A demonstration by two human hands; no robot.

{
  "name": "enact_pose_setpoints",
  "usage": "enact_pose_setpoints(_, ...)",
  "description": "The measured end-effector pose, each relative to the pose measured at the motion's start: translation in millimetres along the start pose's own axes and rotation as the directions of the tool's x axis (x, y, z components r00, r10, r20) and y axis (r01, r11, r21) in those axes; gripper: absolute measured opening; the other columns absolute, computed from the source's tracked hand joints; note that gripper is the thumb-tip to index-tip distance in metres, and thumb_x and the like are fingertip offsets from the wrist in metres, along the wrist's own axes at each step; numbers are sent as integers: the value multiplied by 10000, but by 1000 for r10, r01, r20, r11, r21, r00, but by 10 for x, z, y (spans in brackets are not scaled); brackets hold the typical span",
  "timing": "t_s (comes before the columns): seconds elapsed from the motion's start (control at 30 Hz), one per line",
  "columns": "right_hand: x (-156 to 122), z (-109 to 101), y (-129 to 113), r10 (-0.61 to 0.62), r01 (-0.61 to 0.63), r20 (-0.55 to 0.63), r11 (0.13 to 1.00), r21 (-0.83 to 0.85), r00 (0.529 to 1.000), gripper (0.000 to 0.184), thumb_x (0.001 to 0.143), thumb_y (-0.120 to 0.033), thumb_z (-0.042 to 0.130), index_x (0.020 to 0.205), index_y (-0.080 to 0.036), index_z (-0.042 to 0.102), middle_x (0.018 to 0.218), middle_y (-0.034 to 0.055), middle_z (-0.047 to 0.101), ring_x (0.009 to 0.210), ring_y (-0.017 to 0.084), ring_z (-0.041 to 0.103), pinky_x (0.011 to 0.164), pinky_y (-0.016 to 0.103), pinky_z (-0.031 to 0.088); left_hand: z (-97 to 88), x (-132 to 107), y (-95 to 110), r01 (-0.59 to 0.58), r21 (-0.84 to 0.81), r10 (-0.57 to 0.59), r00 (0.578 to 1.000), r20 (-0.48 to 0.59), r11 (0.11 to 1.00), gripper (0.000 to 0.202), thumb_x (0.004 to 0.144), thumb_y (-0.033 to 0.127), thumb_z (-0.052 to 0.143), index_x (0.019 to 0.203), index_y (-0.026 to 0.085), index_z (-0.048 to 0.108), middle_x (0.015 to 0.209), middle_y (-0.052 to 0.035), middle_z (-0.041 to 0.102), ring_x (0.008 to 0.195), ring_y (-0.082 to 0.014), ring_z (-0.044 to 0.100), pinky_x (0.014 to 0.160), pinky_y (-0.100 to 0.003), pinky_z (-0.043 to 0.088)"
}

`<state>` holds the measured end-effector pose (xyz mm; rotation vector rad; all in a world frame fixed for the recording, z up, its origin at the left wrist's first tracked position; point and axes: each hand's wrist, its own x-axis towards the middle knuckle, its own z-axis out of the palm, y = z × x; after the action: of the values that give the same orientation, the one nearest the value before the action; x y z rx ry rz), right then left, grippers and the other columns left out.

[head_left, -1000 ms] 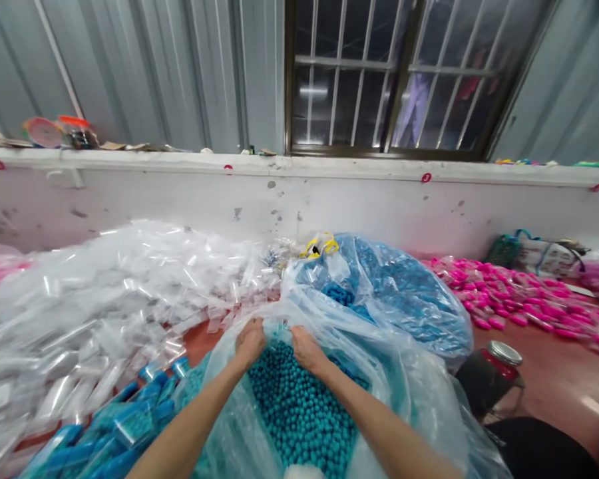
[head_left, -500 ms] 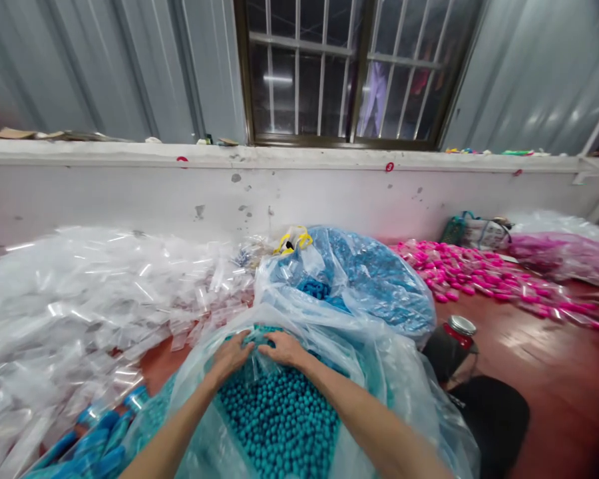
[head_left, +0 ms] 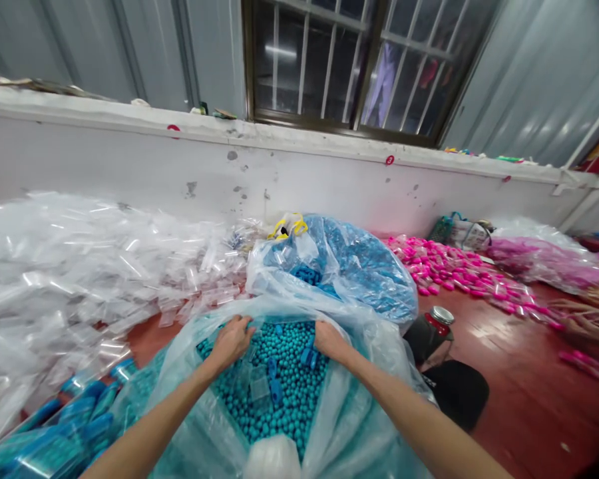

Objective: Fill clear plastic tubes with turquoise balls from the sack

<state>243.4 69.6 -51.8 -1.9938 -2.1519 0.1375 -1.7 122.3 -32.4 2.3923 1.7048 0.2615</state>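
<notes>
Turquoise beads (head_left: 279, 349) are filling the mouth of a translucent plastic bag (head_left: 180, 392) that is standing on the red floor (head_left: 499, 346). The left hand (head_left: 233, 340) is lying over the far left edge of the opening, its fingers curling above the beads; whether they are pinching anything, I cannot tell. The right hand (head_left: 331, 340) is resting at the far right edge, beside a blue piece (head_left: 309, 354), its fingertips bending in and partly hidden, so their grip cannot be told. Between the hands, nearer the bag's close edge, a small clear container (head_left: 259, 389) is lying on the beads, with another blue clip-like part (head_left: 274, 384) just beside it.
</notes>
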Motion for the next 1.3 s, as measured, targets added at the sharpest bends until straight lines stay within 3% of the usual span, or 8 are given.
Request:
enact_pose_setpoints(0.1,14,-22,-1,99,-95,74,994,-53,992,293,728,-25,381,823,-111,645,789,115,670,767,190,617,721,273,447,48,197,13,32,-17,-32,999,-19,999,398,871,318,305,1188,151,476,1149,-131,527,1032,-221,516,856,-332,391)
enact_pose_setpoints(0.23,18,-32,-95,173,-168,69,983,-68,983,306,821,-126,348,958,-91,620,916,159,657,895,216,602,778,284,416,127,229,66,9,-3,-9,1000,5,1000,435,831,376,384,1228,210,448,1233,-143,466,1138,-305,416,851,-448,379)
enact_pose_setpoints(0.53,-238,-37,-231,121,-121,129,993,-7,984,279,844,-232,407,1055,-138,563,1029,116,608,976,203,543,839,291,372,55,-358,116,-191,-34,194,976,104,981,312,832,279,388,1092,273,560,1042,-37,564,987,-180,509,883,-293,376)
enact_pose_setpoints(0.67,-451,-144,-469,113,-110,32,991,-71,993,353,845,-135,352,1173,-144,479,1173,166,503,1051,271,462,825,385,358,0,-597,52,-228,-121,236,970,57,966,314,827,195,382,1078,236,565,1091,-36,565,1018,-158,500,899,-260,372)
enact_pose_setpoints(0.83,-655,-207,-890,-214,208,-24,966,-153,977,335,867,-126,324,1141,-217,494,1135,118,518,1003,253,455,782,379,374,-8,-990,39,-132,27,134,986,-97,991,430,821,113,328,1198,246,486,1222,-71,489,1131,-213,413,954,-359,324)
enact_pose_setpoints(0.97,-674,-101,-1043,-444,450,74,884,-128,893,302,879,-166,335,1110,-229,518,1237,90,460,1127,282,368,862,454,324,-15,-1127,118,-178,124,178,984,7,976,412,813,175,389,1195,297,482,1311,-72,406,1243,-284,276,965,-465,282)
enact_pose_setpoints(1.1,-744,-63,-1109,-331,336,58,932,-136,942,293,861,-141,343,1080,-173,535,1097,115,545,1036,266,448,824,409,342,-30,-1085,244,-193,86,184,977,108,977,330,808,278,425,1125,282,517,1193,-85,493,1170,-300,361,892,-476,351)
enact_pose_setpoints(1.3,-893,6,-1199,-196,210,116,968,-133,974,216,830,-262,439,914,-146,602,956,126,603,934,281,514,739,370,354,26,-1090,416,-179,48,176,983,51,983,249,797,226,382,976,201,553,1048,-111,545,999,-278,472,834,-484,374)
